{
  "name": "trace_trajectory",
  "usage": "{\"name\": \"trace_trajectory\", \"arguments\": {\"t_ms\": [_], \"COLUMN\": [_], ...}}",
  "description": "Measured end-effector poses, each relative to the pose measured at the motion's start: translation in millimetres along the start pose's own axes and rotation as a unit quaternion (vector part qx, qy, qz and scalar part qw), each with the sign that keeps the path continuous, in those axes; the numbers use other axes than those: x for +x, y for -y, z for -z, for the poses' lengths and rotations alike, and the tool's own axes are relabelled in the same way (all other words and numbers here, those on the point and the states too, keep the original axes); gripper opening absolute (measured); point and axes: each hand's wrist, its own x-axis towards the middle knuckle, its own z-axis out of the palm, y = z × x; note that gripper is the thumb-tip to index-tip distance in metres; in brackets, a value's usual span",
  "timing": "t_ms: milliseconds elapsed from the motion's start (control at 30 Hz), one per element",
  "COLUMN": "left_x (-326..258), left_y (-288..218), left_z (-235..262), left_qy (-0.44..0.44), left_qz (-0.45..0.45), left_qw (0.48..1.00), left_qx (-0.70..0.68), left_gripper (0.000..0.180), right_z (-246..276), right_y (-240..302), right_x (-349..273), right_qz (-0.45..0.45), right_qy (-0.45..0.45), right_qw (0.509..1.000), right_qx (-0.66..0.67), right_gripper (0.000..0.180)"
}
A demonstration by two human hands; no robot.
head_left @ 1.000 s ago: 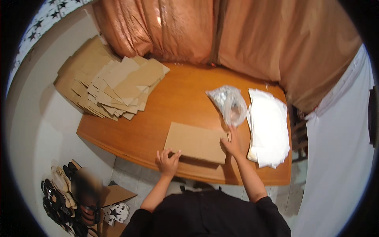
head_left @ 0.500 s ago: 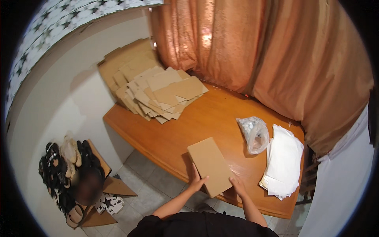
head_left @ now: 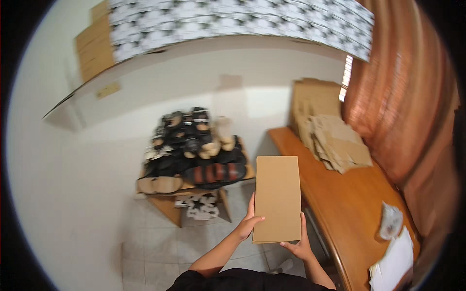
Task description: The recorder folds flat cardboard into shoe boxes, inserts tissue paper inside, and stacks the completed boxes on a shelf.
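- Cardboard box (head_left: 277, 200) mid-air here, dead centre & just below, plain brown face up, long way pointing to 12; all clock refs below are from the box.
- L hand (head_left: 248, 226) at 8 o'clk: clamped on the box, fingers down its L side, thumb over the top face.
- R hand (head_left: 301, 246) at 5: also clamped on it, fingers up the R side, thumb by the near end.
- Wooden table (head_left: 335, 218) runs 1 to 5, its edge just beside the box.
- On it: flattened cardboard pile (head_left: 335, 140) at 1, clear plastic bag (head_left: 391, 221) at 3 (contents too blurred to tell), white sheets (head_left: 392, 264) at 4, bag & sheets near each other.
- Shoes (head_left: 191, 150) heaped at 10 on a low stand (head_left: 167, 209); star-print item (head_left: 201, 207) beneath, approx 9.
- Copper curtain (head_left: 398, 82) at 1-2, star-print boxes (head_left: 233, 22) up nr 12.
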Motion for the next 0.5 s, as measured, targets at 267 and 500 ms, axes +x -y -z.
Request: {"name": "trace_trajectory", "arguments": {"t_ms": [267,500], "left_x": [-156,-212], "left_y": [-128,-222], "left_z": [93,154], "left_qy": [-0.201,-0.301], "left_qz": [-0.219,-0.3], "left_qw": [0.952,0.888], "left_qx": [0.077,0.176], "left_gripper": [0.086,0.062], "right_z": [-190,-312], "right_y": [67,144], "right_x": [63,131], "right_qz": [0.168,0.302], "right_qy": [0.139,0.146], "right_qw": [0.97,0.928], "right_qx": [0.108,0.164], "right_gripper": [0.097,0.071]}}
